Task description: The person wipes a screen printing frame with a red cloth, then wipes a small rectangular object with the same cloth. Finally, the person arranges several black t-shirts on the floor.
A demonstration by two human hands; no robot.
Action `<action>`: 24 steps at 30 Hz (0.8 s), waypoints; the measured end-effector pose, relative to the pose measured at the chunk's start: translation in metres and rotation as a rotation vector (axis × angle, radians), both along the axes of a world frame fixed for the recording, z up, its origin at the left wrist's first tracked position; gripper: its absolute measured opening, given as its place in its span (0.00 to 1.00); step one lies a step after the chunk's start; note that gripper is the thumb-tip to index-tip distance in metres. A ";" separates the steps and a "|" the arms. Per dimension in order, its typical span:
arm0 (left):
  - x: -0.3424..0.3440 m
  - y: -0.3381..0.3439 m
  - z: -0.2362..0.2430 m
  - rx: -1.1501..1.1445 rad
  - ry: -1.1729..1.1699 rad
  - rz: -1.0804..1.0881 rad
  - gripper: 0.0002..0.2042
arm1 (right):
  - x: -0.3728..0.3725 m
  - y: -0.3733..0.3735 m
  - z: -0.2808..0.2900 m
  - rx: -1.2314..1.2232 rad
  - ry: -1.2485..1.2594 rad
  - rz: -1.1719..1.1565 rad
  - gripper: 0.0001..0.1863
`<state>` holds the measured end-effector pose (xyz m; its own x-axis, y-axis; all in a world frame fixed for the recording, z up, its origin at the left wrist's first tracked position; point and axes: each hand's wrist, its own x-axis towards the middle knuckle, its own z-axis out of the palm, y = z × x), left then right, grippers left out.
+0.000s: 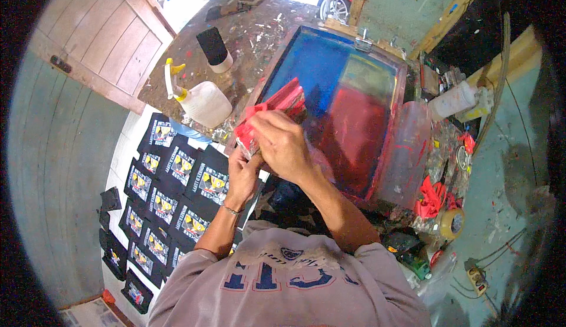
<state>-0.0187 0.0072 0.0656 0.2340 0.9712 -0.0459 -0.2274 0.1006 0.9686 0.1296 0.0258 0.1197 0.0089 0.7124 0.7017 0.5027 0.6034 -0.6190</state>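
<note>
Both my hands are together at the near left corner of a screen-printing frame. My left hand (242, 176), below a bracelet on the wrist, grips the lower end of what looks like a squeegee (288, 98) smeared with red ink. Over it, my right hand (282, 144) is closed around the same tool, fingers curled on its red-stained side. A bit of red cloth may be under these fingers; I cannot make that out. The tool is tilted, its upper end over the frame. The printing screen (312, 70) has a blue area, a red area and a pale olive patch.
A white spray bottle (207, 104) with yellow trigger and a black-topped cylinder (213, 48) stand on the stained table (259, 23). Printed black fabric pieces (165, 206) lie at left. Right of the screen are a red rag (431, 197), a tape roll (452, 223) and a clear bottle (454, 100).
</note>
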 end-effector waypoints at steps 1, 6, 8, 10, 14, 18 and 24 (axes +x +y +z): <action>-0.001 -0.001 0.000 -0.001 -0.012 -0.002 0.20 | -0.004 -0.003 0.001 0.002 -0.015 0.050 0.13; 0.002 -0.010 0.020 -0.061 -0.215 -0.031 0.18 | 0.045 0.037 -0.028 -0.077 -0.073 -0.165 0.10; -0.005 -0.006 0.011 -0.038 -0.101 -0.075 0.18 | 0.038 0.035 -0.023 -0.131 -0.038 -0.151 0.10; -0.004 -0.007 0.014 -0.024 -0.009 -0.040 0.17 | 0.021 0.018 -0.016 -0.143 0.014 -0.096 0.11; -0.007 -0.004 0.004 0.002 0.063 -0.004 0.15 | -0.010 -0.005 0.000 -0.036 -0.037 0.035 0.09; -0.007 0.000 0.004 0.050 0.151 0.006 0.15 | -0.009 -0.003 0.000 -0.022 0.006 0.108 0.10; -0.004 0.004 0.012 0.034 0.230 0.010 0.16 | -0.019 0.018 -0.005 -0.006 0.108 -0.020 0.08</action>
<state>-0.0227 0.0110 0.0771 0.2111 0.9754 -0.0642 -0.0015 0.0660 0.9978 0.1103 0.0437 0.1152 0.0991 0.7153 0.6917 0.4448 0.5900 -0.6738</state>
